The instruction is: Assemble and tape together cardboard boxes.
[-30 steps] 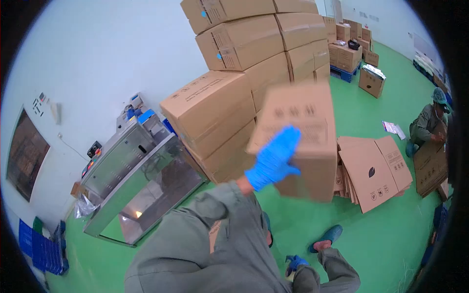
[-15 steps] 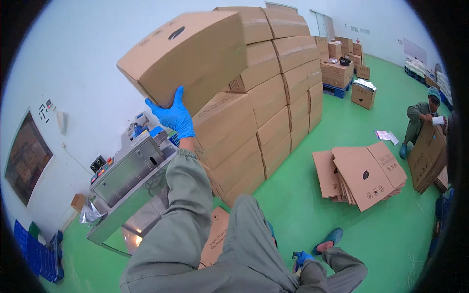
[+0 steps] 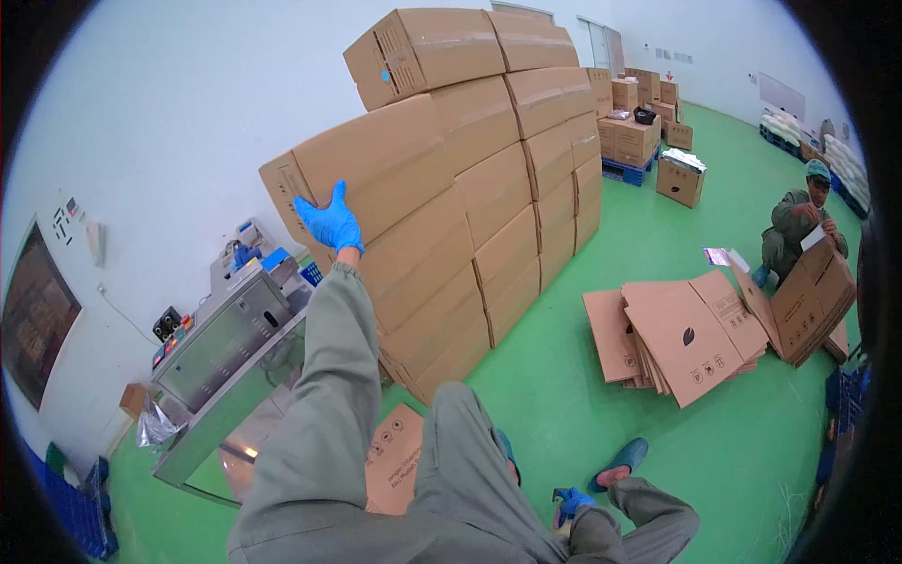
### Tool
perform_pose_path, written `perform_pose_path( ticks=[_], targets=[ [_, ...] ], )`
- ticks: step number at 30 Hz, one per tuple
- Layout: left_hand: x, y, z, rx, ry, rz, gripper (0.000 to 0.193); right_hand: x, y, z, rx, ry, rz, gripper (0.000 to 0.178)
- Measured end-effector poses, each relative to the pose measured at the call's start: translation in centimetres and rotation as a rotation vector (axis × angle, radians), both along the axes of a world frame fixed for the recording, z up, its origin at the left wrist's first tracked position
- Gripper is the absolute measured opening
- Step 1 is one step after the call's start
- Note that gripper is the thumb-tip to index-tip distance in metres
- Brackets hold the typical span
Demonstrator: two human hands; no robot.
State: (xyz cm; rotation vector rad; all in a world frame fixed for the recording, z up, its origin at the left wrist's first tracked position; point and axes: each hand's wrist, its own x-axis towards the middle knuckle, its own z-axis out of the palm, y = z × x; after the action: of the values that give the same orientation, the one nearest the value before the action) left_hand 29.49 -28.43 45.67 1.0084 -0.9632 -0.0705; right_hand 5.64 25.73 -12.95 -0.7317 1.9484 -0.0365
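Note:
A brown cardboard box [image 3: 371, 169] sits at the near left end of the tall stack of boxes [image 3: 503, 230], level with one of its upper tiers. Against its lower edge rests my left hand [image 3: 331, 221] in a blue glove, thumb up and fingers spread, not wrapped around anything. Low in the view is my right hand [image 3: 570, 505], also gloved in blue, beside my right leg. Its fingers are curled around a small dark-edged object, too small and partly hidden to name. A flat printed carton [image 3: 395, 461] lies on the floor by my legs.
A metal machine [image 3: 230, 329] stands left of the stack. Flattened cartons [image 3: 691, 334] are piled on the green floor at right. Beyond them a crouching co-worker [image 3: 794, 226] handles folded cartons [image 3: 816, 305]. More boxes [image 3: 629, 141] stand on a blue pallet [image 3: 628, 171] farther back.
The box, tilted up in the air on my left hand before, now rests in the stack. My left hand has come down slightly. The co-worker's cartons have spread apart.

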Motion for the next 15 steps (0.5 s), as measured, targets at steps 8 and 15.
perform_pose_path(
  ticks=[8, 15],
  targets=[
    [-2.0, 2.0, 0.4, 0.271, -0.298, -0.103, 0.071, 1.6, 2.3, 0.5, -0.306, 0.028, 0.021, 0.045],
    [-14.2, 7.1, -3.0, 0.004, -0.476, -0.720, 0.062, -3.8, -6.0, 19.4, -0.304, -0.039, -0.091, 0.075]
  ],
)
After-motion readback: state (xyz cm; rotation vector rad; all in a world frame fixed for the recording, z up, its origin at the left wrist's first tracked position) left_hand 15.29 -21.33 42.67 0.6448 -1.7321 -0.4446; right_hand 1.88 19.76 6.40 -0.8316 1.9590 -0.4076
